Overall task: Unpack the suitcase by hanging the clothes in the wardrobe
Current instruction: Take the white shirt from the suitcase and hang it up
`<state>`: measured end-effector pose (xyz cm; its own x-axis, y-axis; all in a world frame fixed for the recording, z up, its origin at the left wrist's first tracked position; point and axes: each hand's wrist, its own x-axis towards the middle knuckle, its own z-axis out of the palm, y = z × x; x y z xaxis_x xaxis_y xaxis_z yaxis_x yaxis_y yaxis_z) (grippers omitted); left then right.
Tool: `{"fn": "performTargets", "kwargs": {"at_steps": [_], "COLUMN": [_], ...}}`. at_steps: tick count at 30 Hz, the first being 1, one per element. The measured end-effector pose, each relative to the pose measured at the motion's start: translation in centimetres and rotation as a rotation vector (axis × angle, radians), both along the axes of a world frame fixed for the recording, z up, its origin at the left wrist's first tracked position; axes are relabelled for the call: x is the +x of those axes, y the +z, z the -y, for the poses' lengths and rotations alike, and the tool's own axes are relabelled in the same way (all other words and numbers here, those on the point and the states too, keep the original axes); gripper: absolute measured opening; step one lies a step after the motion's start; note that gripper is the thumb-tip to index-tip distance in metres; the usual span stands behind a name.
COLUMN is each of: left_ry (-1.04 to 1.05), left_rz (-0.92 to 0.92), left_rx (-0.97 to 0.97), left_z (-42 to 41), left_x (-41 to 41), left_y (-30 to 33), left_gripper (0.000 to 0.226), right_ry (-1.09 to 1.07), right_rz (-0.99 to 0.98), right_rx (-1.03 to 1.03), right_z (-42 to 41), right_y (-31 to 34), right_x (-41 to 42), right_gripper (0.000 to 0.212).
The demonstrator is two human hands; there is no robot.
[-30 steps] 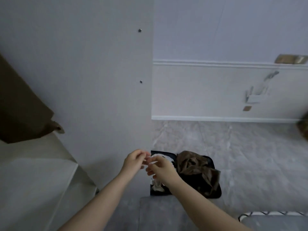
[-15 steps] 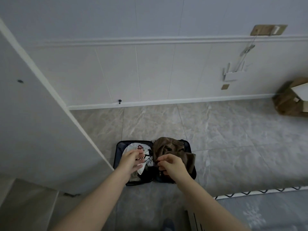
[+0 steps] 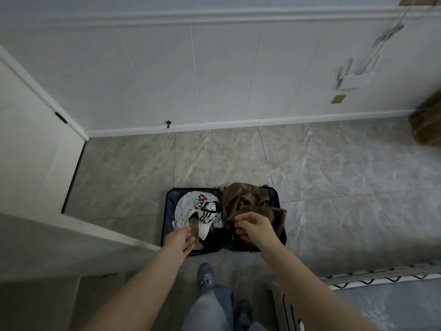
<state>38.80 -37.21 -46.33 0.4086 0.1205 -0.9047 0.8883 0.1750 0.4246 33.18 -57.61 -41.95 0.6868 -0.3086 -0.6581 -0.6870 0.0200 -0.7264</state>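
A dark suitcase (image 3: pixel 170 199) lies open on the tiled floor in front of me. Its left half holds a crumpled white garment with red and black print (image 3: pixel 191 209). A brown garment (image 3: pixel 248 199) is heaped in the right half. My left hand (image 3: pixel 180 240) hovers over the near left half with its fingers loosely apart, holding nothing. Above the right half, my right hand (image 3: pixel 254 228) has its fingers curled and apart, just in front of the brown garment, gripping nothing that I can see. The white wardrobe door (image 3: pixel 33 149) stands open at the left.
A white panelled wall (image 3: pixel 214 75) runs behind the suitcase. A brown cardboard box (image 3: pixel 427 123) sits at the far right edge. A grey rug with a zigzag border (image 3: pixel 381 295) lies at the lower right. My legs and shoes (image 3: pixel 207 278) stand just before the suitcase.
My view has swung from the wardrobe down to the suitcase. My hands, held together a second ago, have separated and lowered over its two halves.
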Motion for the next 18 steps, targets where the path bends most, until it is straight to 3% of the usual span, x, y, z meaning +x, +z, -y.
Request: {"fn": "performTargets", "kwargs": {"at_steps": [10,18], "left_ry": [-0.144,-0.370], "left_rz": [-0.061,-0.015], "left_rx": [0.086,0.195], "left_z": [0.7,2.1], "left_x": [9.7,13.1], "left_y": [-4.7,-9.6], "left_gripper": [0.015,0.010], "right_ry": [-0.053,0.182], "right_rz": [-0.068,-0.196], "right_rx": [-0.028,-0.006], "right_z": [1.4,3.0], "right_y": [-3.0,-10.1], "right_x": [8.5,13.4], "right_gripper": [0.014,0.024]}}
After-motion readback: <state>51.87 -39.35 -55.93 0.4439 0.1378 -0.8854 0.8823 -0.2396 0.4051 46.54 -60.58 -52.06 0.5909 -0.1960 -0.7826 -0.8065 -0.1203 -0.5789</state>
